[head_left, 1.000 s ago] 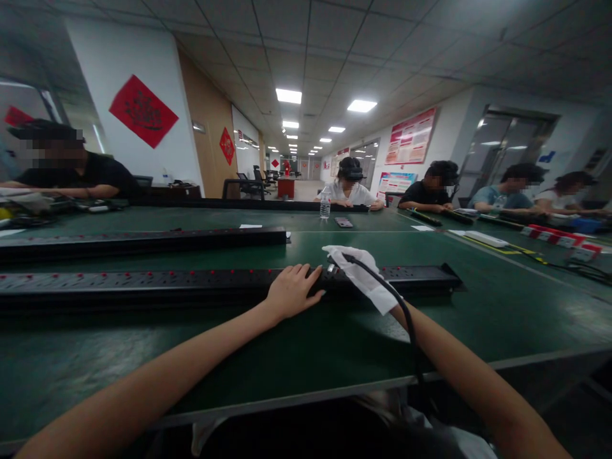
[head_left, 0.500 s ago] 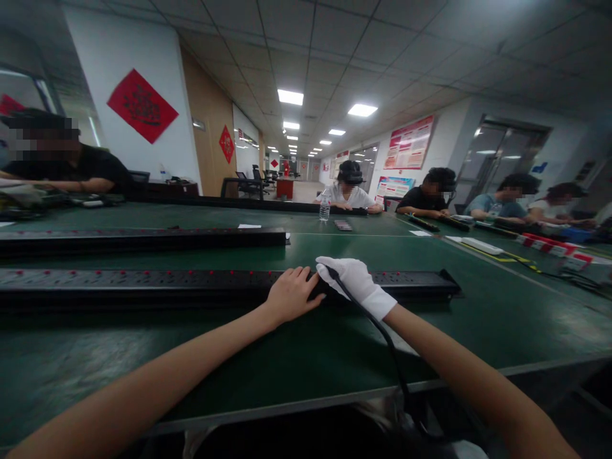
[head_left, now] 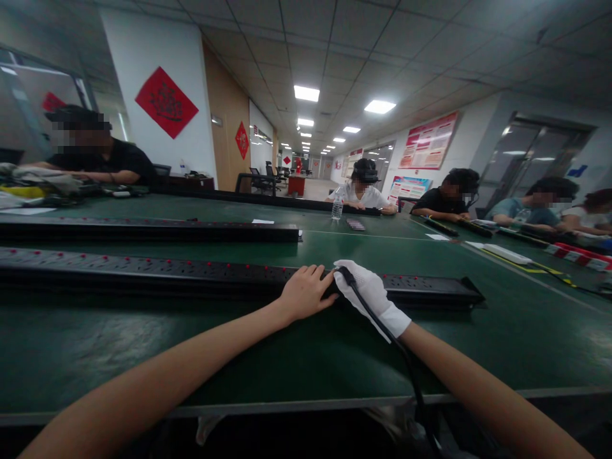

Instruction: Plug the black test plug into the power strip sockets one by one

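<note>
A long black power strip with a row of sockets and red dots lies across the table in front of me. My left hand is bare and grips the strip from above, fingers over its top and thumb on the near side. Just right of it, my right hand, in a white glove, pinches the end of a black power cord over the strip. The cord's tip is hidden by fingers and glove, so I cannot tell whether it is in a socket. The cord runs down past the table edge.
A second black power strip lies parallel behind. Farther back are a water bottle and a white strip on the green table. Several people sit around it, and cloth and cables are heaped at left.
My view has turned slightly left, so the scene sits farther right in the picture. Both hands keep about the same place on the strip, with the cord still in my right hand.
</note>
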`<state>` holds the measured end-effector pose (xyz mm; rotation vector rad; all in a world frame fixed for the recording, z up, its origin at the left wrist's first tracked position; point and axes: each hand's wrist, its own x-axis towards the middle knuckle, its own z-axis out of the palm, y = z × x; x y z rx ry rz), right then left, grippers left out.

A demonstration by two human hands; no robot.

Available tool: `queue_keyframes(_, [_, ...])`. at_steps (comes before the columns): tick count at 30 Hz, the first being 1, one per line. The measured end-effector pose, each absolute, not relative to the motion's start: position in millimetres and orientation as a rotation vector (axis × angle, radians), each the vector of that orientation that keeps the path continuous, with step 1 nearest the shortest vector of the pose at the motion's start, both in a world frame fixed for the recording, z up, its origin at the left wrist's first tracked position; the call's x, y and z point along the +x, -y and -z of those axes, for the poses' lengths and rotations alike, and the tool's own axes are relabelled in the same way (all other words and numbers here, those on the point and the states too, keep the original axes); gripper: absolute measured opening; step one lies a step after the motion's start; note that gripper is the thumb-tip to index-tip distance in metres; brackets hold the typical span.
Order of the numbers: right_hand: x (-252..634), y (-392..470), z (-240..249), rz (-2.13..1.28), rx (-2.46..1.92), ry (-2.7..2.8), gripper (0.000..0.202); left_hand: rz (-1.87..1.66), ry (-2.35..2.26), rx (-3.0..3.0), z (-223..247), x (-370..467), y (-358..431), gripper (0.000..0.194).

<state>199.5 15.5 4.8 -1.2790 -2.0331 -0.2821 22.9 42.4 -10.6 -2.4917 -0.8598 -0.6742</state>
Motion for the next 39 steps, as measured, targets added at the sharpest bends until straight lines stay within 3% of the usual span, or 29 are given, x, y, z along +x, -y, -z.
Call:
queue_keyframes(6, [206, -17, -11, 0.221, -1.255, 2.121, 0.029, 0.675, 0.853, -2.489, 9, 23, -42, 0.052])
queue_keyframes(11, [221, -22, -16, 0.211, -1.137, 2.297, 0.040, 0.699, 0.842, -2.492, 11, 24, -43, 0.051])
queue_keyframes(28, [218, -19, -14, 0.193, -1.263, 2.231, 0.046, 0.675, 0.851, -2.493, 11, 24, -43, 0.053])
queue_keyframes(34, [215, -17, -17, 0.152, -1.426, 2.187, 0.030, 0.684, 0.852, -2.495, 11, 24, -42, 0.053])
queue_keyframes(39, [215, -16, -20, 0.109, -1.425, 2.208, 0.031, 0.655, 0.853, -2.504, 10, 23, -41, 0.053])
